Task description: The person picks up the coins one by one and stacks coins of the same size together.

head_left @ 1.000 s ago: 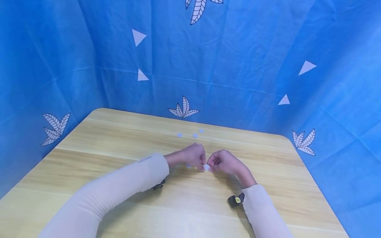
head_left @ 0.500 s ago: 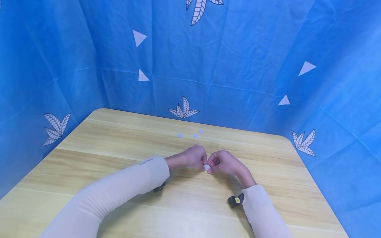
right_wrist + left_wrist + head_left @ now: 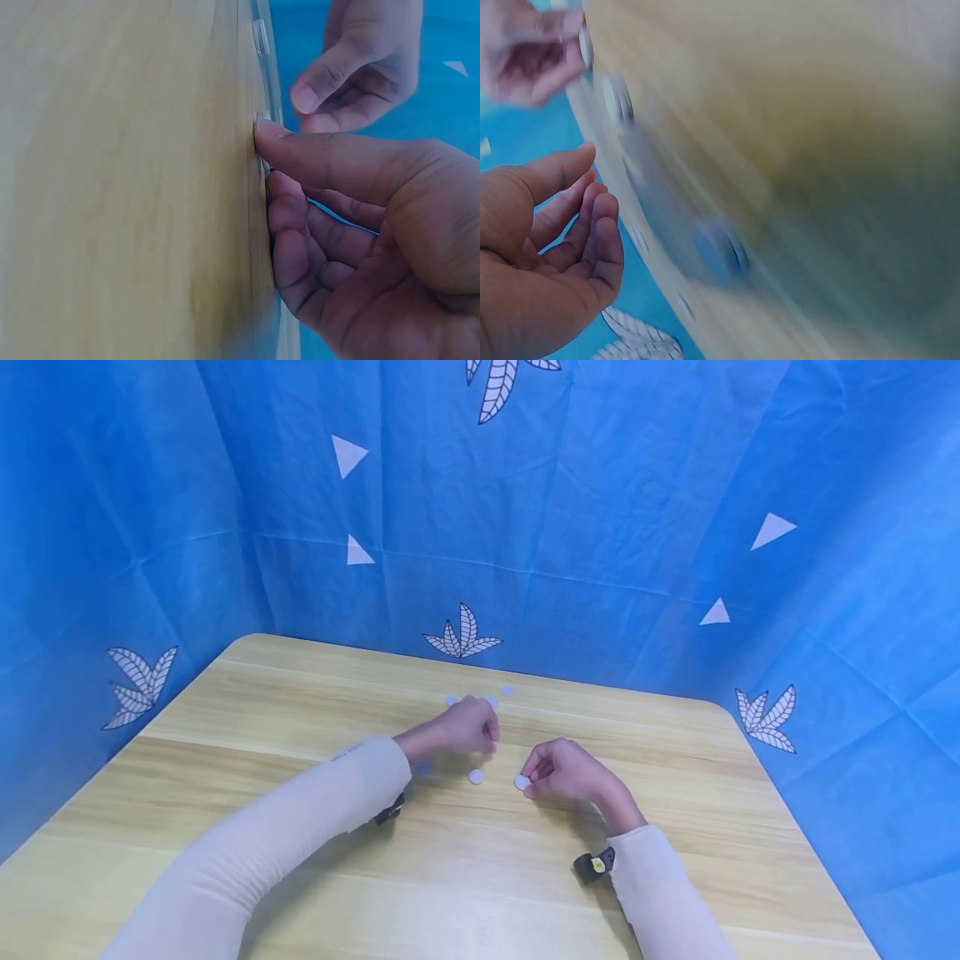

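Note:
My right hand (image 3: 573, 770) stays low over the table and pinches a small white round disc (image 3: 522, 782) between thumb and fingers. In the right wrist view the thumb (image 3: 322, 154) covers most of that disc. My left hand (image 3: 467, 725) hovers a little to the left and farther back. Its fingers are loosely bent with nothing between them, as the left wrist view of the hand (image 3: 555, 247) confirms. Between the hands lies a second white disc (image 3: 476, 777). Another disc (image 3: 423, 768) sits by the left wrist, partly in shadow; in the left wrist view it is blurred.
Toward the table's far edge lie more white discs: one (image 3: 452, 701) partly behind the left hand, one (image 3: 492, 702) to its right, and one (image 3: 507, 691) farther back. A blue patterned cloth (image 3: 600, 527) hangs behind the wooden table (image 3: 480, 893).
My left hand has let go of the disc at the right hand and moved left and away from me, uncovering the discs beneath it. The right hand keeps its place.

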The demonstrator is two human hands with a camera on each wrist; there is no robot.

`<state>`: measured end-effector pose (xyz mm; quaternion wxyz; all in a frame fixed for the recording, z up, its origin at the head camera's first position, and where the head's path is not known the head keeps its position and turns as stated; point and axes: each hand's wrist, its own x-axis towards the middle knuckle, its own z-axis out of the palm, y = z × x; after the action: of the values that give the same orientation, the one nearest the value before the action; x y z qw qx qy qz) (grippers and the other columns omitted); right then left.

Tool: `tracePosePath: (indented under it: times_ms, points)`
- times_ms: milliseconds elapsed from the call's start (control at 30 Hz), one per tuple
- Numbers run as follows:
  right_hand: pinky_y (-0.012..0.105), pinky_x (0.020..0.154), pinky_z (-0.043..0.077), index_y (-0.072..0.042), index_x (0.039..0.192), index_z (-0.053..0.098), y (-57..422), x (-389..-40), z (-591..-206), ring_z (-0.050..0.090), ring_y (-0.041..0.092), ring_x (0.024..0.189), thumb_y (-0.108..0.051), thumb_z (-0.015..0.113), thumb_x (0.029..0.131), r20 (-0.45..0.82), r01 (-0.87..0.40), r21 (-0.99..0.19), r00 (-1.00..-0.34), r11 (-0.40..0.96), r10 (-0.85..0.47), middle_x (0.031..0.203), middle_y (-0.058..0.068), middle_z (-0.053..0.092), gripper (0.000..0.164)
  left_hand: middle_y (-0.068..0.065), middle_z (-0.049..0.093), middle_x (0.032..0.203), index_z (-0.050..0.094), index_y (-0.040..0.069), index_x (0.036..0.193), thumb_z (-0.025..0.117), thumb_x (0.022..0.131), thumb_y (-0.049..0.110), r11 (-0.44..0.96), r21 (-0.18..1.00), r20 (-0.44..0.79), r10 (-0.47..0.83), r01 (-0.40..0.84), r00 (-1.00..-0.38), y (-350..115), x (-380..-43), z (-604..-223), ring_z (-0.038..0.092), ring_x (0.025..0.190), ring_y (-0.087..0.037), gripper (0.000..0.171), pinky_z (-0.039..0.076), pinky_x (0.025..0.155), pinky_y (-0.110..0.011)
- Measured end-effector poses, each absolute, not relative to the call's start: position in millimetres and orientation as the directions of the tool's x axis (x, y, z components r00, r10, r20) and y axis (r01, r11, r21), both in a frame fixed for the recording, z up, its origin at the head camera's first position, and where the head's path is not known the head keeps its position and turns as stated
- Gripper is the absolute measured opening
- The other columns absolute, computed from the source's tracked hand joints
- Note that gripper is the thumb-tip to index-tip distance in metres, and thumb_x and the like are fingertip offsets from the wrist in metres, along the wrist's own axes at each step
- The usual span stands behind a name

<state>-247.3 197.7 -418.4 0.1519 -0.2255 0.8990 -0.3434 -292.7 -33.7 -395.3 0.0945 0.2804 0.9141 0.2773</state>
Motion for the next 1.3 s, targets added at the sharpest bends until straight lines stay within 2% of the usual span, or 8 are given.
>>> tracePosePath:
  times_ms: [333,700,900,1067,1300]
  points:
    - [0.035,0.083,0.055,-0.011,0.091,0.074,196,-247,-419,0.066,0.015,0.083,-0.008,0.086,0.081,-0.127,-0.277,-0.695,-0.861,0.664,-0.492,0.085,-0.003,0.071,0.016,-0.006,0.071,0.090,0.075,0.001,0.097,0.077,0.085,0.004,0.724,0.555,0.056,0.460,0.410,-0.886,-73,-330,-404,0.063,0.085,-0.019,0.012,0.054,0.085,-0.032]
    - [0.035,0.083,0.055,-0.011,0.091,0.073,195,-247,-418,0.066,0.015,0.084,-0.008,0.086,0.081,-0.136,-0.260,-0.700,-0.866,0.666,-0.480,0.086,-0.003,0.071,0.016,-0.008,0.064,0.097,0.070,-0.001,0.110,0.077,0.089,0.006,0.750,0.603,-0.020,0.356,0.273,-0.934,-94,-351,-410,0.058,0.093,-0.022,0.024,0.051,0.089,-0.034]
    - [0.034,0.083,0.055,-0.011,0.091,0.073,195,-247,-418,0.066,0.014,0.084,-0.007,0.085,0.081,-0.135,-0.261,-0.699,-0.866,0.666,-0.481,0.086,-0.003,0.071,0.016,-0.009,0.064,0.098,0.069,-0.001,0.110,0.079,0.088,0.009,0.730,0.642,-0.052,0.347,0.235,-0.936,-100,-359,-411,0.058,0.094,-0.023,0.026,0.050,0.091,-0.035]
    - [0.034,0.084,0.055,-0.011,0.091,0.074,194,-247,-418,0.066,0.014,0.084,-0.007,0.086,0.081,-0.133,-0.268,-0.693,-0.865,0.669,-0.484,0.086,-0.003,0.071,0.016,-0.009,0.065,0.100,0.069,0.001,0.108,0.080,0.088,0.009,0.716,0.668,-0.099,0.354,0.202,-0.930,-104,-368,-414,0.058,0.092,-0.022,0.025,0.051,0.087,-0.033]
    - [0.034,0.084,0.056,-0.010,0.091,0.074,195,-247,-418,0.066,0.014,0.084,-0.008,0.086,0.081,-0.135,-0.269,-0.690,-0.864,0.671,-0.485,0.086,-0.003,0.071,0.016,-0.007,0.064,0.096,0.071,0.005,0.107,0.079,0.090,0.013,0.733,0.666,-0.173,0.333,0.139,-0.927,-104,-374,-414,0.054,0.081,-0.021,0.020,0.047,0.073,-0.030]
